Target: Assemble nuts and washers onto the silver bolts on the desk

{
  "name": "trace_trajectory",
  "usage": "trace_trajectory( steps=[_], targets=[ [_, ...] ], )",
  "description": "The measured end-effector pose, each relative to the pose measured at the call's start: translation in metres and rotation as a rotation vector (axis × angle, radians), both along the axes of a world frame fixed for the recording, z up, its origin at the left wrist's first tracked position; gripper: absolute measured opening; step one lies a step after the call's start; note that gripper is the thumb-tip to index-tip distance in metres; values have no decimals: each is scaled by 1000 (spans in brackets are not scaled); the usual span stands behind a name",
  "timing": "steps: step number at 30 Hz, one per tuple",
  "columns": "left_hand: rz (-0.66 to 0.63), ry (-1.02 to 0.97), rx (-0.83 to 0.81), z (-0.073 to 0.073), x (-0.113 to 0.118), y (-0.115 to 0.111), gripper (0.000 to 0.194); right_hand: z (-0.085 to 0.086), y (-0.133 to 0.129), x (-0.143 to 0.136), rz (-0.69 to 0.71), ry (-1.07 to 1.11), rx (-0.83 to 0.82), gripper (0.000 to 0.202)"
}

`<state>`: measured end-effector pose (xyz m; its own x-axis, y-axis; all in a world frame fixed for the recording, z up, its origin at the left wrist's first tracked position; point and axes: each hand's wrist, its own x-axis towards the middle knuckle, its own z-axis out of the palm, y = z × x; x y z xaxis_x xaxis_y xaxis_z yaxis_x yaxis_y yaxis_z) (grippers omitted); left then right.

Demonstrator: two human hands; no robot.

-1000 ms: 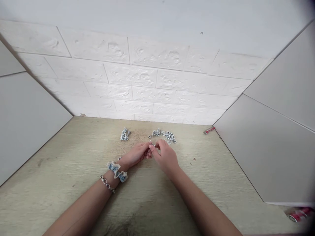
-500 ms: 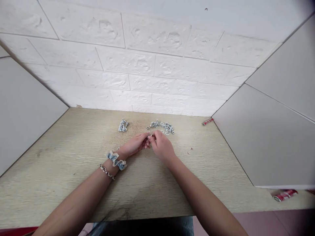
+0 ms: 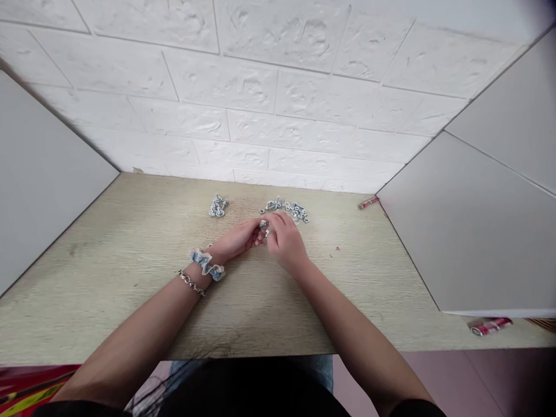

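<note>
My left hand (image 3: 238,238), with a blue-and-white scrunchie and a chain bracelet on its wrist, is closed on a small silvery bolt (image 3: 263,224). My right hand (image 3: 284,238) meets it from the right, its thumb and fingers pinched about the same bolt. Fingers hide most of the bolt; a second bright bit of metal shows just below it. Behind my right hand lies a loose pile of bolts, nuts and washers (image 3: 286,206). A smaller cluster of bolts with nuts and washers on them (image 3: 218,206) sits to the left.
The wooden tabletop (image 3: 130,243) ends at a white brick-pattern wall (image 3: 252,124), with grey panels on both sides. One red battery (image 3: 368,202) lies by the right panel's far corner, another red battery (image 3: 490,326) near the front right edge. A red-and-yellow item (image 3: 35,385) shows at lower left.
The view has tipped down slightly, so the table sits higher in the picture. My right-hand fingers have shifted around the bolt, and more of its metal shows between the hands.
</note>
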<state>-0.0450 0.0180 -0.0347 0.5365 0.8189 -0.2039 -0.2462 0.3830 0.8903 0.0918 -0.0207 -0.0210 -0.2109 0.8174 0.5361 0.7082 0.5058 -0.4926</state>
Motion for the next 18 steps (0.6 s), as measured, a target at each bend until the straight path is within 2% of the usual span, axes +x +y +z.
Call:
trace_trajectory(
  steps=[3, 6, 12, 18],
  targets=[
    [-14, 7, 22, 2, 2, -2, 24, 2, -2, 0, -138, -33, -18, 18],
    [-63, 28, 64, 1, 2, -3, 28, 3, -2, 0, -206, -129, -81, 30],
    [-58, 57, 60, -3, 3, -4, 29, 3, -2, 0, -250, -269, -143, 45],
    [-23, 40, 44, 1, 5, -6, 28, 0, -1, -3, -223, -285, -90, 32]
  ],
)
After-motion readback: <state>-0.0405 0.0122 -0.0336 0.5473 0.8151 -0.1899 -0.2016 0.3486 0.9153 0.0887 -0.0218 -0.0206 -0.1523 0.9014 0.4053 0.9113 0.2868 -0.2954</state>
